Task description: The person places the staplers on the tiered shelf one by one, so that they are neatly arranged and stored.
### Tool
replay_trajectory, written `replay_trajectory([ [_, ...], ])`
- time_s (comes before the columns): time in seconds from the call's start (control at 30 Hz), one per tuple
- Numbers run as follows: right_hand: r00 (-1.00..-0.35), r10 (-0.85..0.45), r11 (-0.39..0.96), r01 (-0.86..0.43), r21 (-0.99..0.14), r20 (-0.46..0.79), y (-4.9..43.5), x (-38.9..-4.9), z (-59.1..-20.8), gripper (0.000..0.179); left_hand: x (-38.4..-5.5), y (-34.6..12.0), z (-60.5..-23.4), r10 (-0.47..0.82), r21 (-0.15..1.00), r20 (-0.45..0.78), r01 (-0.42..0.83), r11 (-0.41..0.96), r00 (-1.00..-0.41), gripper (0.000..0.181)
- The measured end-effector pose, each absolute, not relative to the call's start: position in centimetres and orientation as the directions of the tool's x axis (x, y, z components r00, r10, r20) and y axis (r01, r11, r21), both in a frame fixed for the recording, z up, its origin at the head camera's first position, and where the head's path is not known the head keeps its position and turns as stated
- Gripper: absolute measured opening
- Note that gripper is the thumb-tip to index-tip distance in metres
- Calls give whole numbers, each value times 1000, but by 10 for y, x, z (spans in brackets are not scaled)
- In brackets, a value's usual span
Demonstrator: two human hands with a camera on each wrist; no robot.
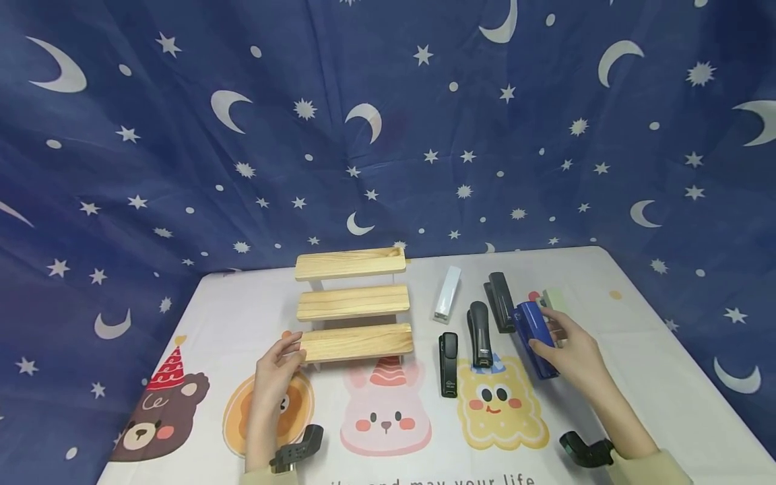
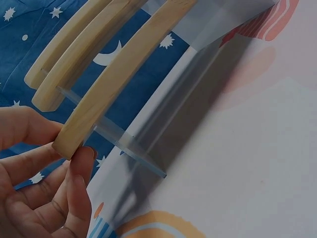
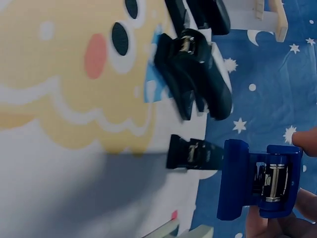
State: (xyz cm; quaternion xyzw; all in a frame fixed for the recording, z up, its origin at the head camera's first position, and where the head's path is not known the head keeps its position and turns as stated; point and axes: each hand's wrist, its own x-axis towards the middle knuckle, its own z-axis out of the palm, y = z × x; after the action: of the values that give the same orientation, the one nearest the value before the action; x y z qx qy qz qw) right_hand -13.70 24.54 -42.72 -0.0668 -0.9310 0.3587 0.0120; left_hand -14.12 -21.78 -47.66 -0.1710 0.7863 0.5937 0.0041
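My right hand (image 1: pixel 576 350) grips a dark blue stapler (image 1: pixel 536 337) between thumb and fingers, at the right of the table. In the right wrist view the blue stapler (image 3: pixel 233 181) shows its end, with metal inside, above the tabletop. My left hand (image 1: pixel 275 370) pinches the left end of the lowest board of a three-step wooden shelf (image 1: pixel 358 342). The left wrist view has the fingers (image 2: pixel 37 173) around that board end (image 2: pixel 79 131), above a clear support. Left of the blue stapler lie black staplers (image 1: pixel 479 333), and a pale green stapler (image 1: pixel 554 301) is partly hidden behind my right hand.
A white stapler (image 1: pixel 447 294) lies right of the shelf, with a small black stapler (image 1: pixel 448 364) nearer the front. The white tablecloth (image 1: pixel 636 377) carries printed cartoon figures. A blue curtain (image 1: pixel 424 121) with moons and stars hangs behind the table.
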Motion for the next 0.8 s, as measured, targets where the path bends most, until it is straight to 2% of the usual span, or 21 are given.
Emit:
replay_trajectory([
  [0.3, -994, 91, 726, 22, -687, 64, 229, -149, -406, 66, -139, -218, -475, -246, 937, -200, -259, 236, -948, 44],
  [0.8, -990, 5, 705, -98, -703, 142, 194, -176, -373, 59, -140, -218, -475, -254, 936, -208, -268, 229, -944, 44],
])
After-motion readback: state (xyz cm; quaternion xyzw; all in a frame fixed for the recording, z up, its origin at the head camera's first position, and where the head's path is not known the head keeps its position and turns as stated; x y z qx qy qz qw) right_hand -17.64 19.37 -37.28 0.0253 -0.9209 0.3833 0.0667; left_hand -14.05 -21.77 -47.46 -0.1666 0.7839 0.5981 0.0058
